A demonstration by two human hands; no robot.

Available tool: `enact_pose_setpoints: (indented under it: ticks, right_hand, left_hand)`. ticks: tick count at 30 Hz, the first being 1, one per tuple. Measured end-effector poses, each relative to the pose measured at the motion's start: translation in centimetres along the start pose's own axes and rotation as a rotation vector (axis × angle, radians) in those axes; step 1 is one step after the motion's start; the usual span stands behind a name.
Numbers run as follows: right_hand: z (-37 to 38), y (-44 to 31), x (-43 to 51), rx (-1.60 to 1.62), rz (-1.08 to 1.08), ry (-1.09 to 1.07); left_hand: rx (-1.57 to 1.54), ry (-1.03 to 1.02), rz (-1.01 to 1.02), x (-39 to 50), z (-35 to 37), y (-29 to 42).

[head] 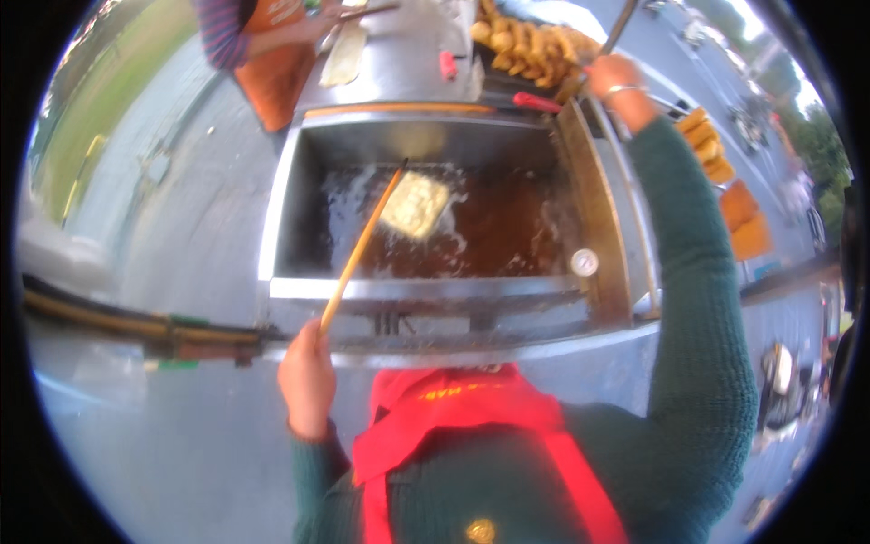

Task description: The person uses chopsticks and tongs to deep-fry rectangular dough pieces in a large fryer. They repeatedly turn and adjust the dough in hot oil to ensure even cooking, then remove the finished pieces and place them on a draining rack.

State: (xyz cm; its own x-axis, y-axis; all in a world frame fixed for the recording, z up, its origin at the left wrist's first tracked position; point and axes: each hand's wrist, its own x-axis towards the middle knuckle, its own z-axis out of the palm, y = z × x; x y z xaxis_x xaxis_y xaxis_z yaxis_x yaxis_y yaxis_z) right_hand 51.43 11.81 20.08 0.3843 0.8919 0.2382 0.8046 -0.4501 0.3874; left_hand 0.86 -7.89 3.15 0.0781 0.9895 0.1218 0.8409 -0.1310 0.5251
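Observation:
My left hand (307,381) grips the lower end of a long wooden stick (360,248). Its dark tip reaches over a deep metal fryer (408,289) of brown oil (506,231). A pale, roughly square piece of dough (416,204) floats in the oil, right beside the stick near its tip. My right hand (617,85), with a bangle at the wrist, is stretched past the fryer's far right corner. It is blurred, next to a pile of golden fried dough sticks (523,44) and a slanting pole (620,27); its grasp cannot be made out.
A round dial thermometer (584,262) sits at the fryer's right edge. A red handle (537,102) lies by the far right corner. Beyond, a person in an orange apron (275,75) stands at a metal worktop (401,61) with flattened dough (344,58). More fried pieces (707,146) are at right.

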Motion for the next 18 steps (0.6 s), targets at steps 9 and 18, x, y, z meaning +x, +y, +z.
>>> enact_pose_setpoints:
  ticks: [9, 18]
  right_hand:
    - [4.5, -5.9, -16.8, 0.513, -0.138, -0.209]
    - [17.6, -12.7, -21.2, 1.373, 0.329, -1.105]
  left_hand:
    - [0.334, 0.082, 0.146, 2.9, 2.5, -1.8]
    - [0.418, -0.098, 0.209, 3.5, 3.9, 1.3]
